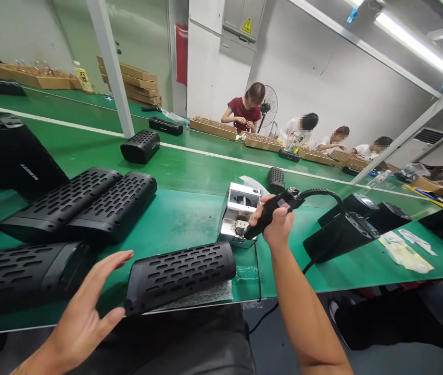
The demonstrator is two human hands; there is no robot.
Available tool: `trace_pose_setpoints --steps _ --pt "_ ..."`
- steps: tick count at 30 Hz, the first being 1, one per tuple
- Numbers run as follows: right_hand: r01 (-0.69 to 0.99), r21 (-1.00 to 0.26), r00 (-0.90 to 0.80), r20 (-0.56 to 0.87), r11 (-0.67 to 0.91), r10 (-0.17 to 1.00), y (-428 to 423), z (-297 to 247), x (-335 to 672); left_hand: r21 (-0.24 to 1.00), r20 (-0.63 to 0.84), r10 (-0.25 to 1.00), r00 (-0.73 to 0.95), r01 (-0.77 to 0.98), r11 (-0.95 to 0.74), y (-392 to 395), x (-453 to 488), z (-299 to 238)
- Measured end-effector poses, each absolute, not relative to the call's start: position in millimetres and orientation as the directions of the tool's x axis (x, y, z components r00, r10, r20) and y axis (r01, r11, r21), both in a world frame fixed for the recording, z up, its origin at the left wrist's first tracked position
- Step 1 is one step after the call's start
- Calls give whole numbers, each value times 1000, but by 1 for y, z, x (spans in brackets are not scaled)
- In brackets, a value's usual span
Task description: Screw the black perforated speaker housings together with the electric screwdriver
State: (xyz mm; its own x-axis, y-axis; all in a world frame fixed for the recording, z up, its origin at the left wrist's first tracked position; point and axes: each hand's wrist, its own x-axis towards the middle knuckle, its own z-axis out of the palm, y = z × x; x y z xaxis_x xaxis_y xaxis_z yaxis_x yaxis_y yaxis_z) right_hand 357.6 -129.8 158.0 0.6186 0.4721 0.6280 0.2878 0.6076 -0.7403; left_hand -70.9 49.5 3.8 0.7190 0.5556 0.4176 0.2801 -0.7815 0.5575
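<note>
My right hand (pixel 278 221) is wrapped round a black electric screwdriver (pixel 270 211), whose coiled cable runs off to the right. The driver's tip points down at the front of a small silver screw feeder (pixel 239 213); whether it touches a screw I cannot make out. In front of me a black slotted housing (pixel 184 273) lies on its side on bubble wrap (pixel 205 297) at the bench edge. Just left of that housing, my left hand (pixel 84 317) hovers with thumb and fingers apart and nothing in it.
More slotted housings (pixel 115 205) lie to the left, and black units (pixel 338 237) stand at the right. A white post (pixel 112 67) rises from the green bench (pixel 182 219). Across the line, several people (pixel 244 107) work behind cardboard trays (pixel 213 127). Someone's dark-clothed leg shows lower right.
</note>
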Motion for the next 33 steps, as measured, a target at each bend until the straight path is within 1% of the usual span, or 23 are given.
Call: trace_pose_setpoints --steps 2,3,8,11,14,15,17,18,19,20,21,22,23,24,25,26,27,28,29,33 --pt "296 -720 647 635 628 422 -138 166 353 656 424 580 695 206 -726 44 -41 9" --pt "303 -710 661 637 636 396 -143 170 351 685 424 583 693 176 -707 40 -31 6" --pt "334 -668 711 642 665 288 -169 178 342 706 402 605 687 189 -683 34 -25 -21" --pt "341 -650 727 640 679 247 -183 176 333 688 428 605 671 193 -700 38 -28 -19" --pt "347 -624 728 650 700 218 -198 173 320 623 509 556 657 164 -765 37 -27 -5" --pt "351 -614 726 655 707 208 -204 173 315 582 557 543 628 171 -795 33 -27 1" --pt "351 -607 716 665 713 214 -216 173 306 472 695 517 500 226 -852 17 -29 13" --pt "353 -601 701 678 717 224 -223 173 301 409 766 472 437 236 -882 4 -30 19" --pt "359 -592 678 697 722 234 -230 174 296 351 815 411 408 217 -911 -11 -29 25" --pt "368 -574 651 721 732 238 -237 175 290 324 832 368 415 174 -930 -28 -26 31" --pt "376 -553 627 743 743 236 -245 177 284 331 822 334 462 90 -939 -47 -21 37" --pt "378 -540 611 756 752 235 -252 179 278 399 768 340 542 9 -917 -66 -12 44" --pt "372 -535 607 759 758 237 -259 181 272 538 685 424 592 -20 -842 -83 -1 50" --pt "355 -543 608 752 761 254 -266 182 266 668 597 469 651 -80 -740 -98 13 55" --pt "328 -562 609 741 759 285 -273 184 260 791 482 495 723 -116 -601 -110 27 60" --pt "302 -577 603 732 758 317 -280 185 255 881 374 504 779 -127 -457 -119 41 64" --pt "282 -587 591 729 759 345 -287 185 250 936 280 476 833 -127 -327 -125 54 67" --pt "269 -585 579 733 766 356 -292 184 246 968 204 446 871 -110 -227 -129 64 69" --pt "262 -575 572 740 775 355 -297 182 243 982 155 418 895 -94 -163 -131 72 69" --pt "253 -535 609 736 806 297 -303 170 232 995 98 359 928 -80 -63 -136 83 67"
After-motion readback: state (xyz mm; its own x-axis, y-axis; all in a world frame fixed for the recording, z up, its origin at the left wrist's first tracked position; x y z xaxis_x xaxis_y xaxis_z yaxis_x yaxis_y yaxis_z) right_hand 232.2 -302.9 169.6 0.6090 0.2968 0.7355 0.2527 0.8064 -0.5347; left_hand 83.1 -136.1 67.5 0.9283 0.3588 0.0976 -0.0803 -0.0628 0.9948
